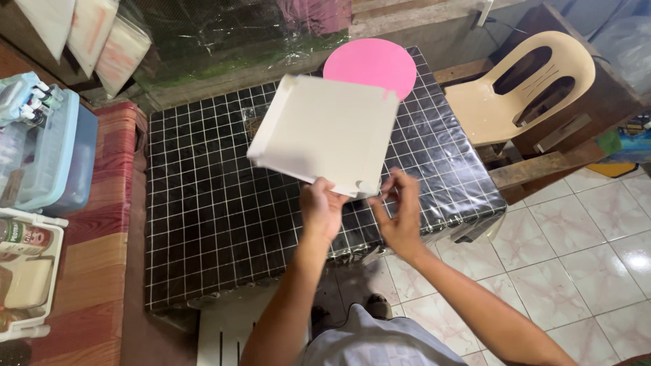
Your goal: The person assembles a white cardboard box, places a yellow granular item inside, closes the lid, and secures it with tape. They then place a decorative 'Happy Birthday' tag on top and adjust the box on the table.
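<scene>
Box (324,135), a flat white cardboard tray with low folded walls, is up in the air over the black tiled table (203,203), tilted, with its underside facing us. It lies ahead of our hands and a little to the left, its long axis running from the far left corner down to the near right corner. Going left to right: blue and white plastic bins (47,149) sit on a striped bench well apart from us; then the table; then our left hand (323,207), closed on the box's near edge from below, fingers hidden behind the card. Our right hand (400,213) is just beside the near right corner, fingers loosely spread; we cannot tell whether the fingertips touch it or pinch it. Both are at the near edge. Behind the box a pink disc (373,64) lies flat on the table's far side, partly covered. Right of the table stand a beige chair (522,88) and bare floor tiles (583,257), giving open room.
</scene>
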